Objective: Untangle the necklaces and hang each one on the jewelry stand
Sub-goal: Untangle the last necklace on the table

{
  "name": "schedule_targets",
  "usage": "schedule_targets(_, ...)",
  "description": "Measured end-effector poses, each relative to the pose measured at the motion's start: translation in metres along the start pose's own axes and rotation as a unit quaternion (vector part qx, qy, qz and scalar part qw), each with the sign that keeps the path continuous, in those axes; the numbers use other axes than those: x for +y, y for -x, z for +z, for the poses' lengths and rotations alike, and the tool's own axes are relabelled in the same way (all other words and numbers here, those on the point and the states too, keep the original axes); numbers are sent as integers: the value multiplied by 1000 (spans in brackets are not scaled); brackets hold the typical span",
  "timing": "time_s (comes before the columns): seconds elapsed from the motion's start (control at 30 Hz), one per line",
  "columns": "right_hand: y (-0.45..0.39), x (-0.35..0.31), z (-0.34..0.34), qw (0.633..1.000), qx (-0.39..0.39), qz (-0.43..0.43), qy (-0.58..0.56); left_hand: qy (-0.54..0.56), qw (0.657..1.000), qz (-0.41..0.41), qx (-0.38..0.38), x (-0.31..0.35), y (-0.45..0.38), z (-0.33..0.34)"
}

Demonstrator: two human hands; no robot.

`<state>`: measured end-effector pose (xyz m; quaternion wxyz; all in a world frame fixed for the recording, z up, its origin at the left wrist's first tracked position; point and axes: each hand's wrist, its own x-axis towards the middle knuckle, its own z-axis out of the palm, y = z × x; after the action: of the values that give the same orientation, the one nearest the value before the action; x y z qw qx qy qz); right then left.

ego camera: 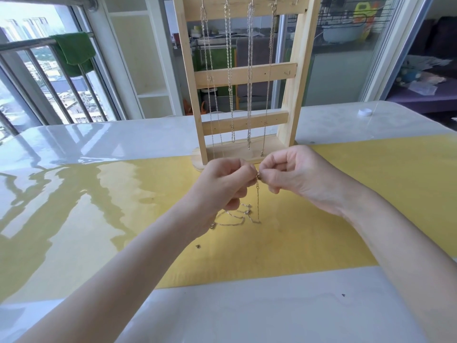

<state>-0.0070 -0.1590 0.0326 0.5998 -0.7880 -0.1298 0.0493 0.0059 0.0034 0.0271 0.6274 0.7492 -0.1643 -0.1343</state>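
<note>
A wooden jewelry stand rises at the back of the yellow mat, with several thin chains hanging from hooks on its top bar. In front of its base, my left hand and my right hand meet fingertip to fingertip, both pinching the clasp end of a thin gold necklace. From the pinch the chain drops straight down. Its remaining length lies in loose loops on the mat under my left hand.
The yellow mat lies under a glossy clear cover on a white table. A white cap sits at the far right. Small dark specks lie on the mat. A balcony railing with a green towel is at left.
</note>
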Motion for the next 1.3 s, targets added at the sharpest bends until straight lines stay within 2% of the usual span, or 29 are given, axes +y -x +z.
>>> schedule_targets(0.1,0,-3,3,997,-1,7,72,21,1000,-11,-10,-1,0,3)
schedule_targets(0.2,1,-5,5,994,7,4,109,-11,1000,14,19,-4,-2,6)
schedule_targets(0.27,1,-4,3,996,26,-1,88,-87,991,82,58,-7,-2,8)
schedule_targets(0.37,-1,-1,3,998,62,-4,32,-223,943,220,112,-13,-3,9)
schedule_targets(0.43,-2,1,5,997,79,-3,-2,-250,926,248,134,-15,-3,10)
schedule_targets(0.5,-3,2,7,995,92,-5,-33,-200,942,229,142,-15,-4,10)
schedule_targets(0.67,-4,0,7,994,81,-24,-72,-44,981,160,103,-6,-3,5)
schedule_targets(0.8,-2,0,4,994,74,-32,-72,32,993,84,71,-2,-3,-1)
schedule_targets(1.13,-2,0,7,993,96,-48,42,-76,989,95,79,0,-5,-3)
schedule_targets(1.3,-2,3,10,988,79,-44,129,-159,986,59,10,0,-5,-6)
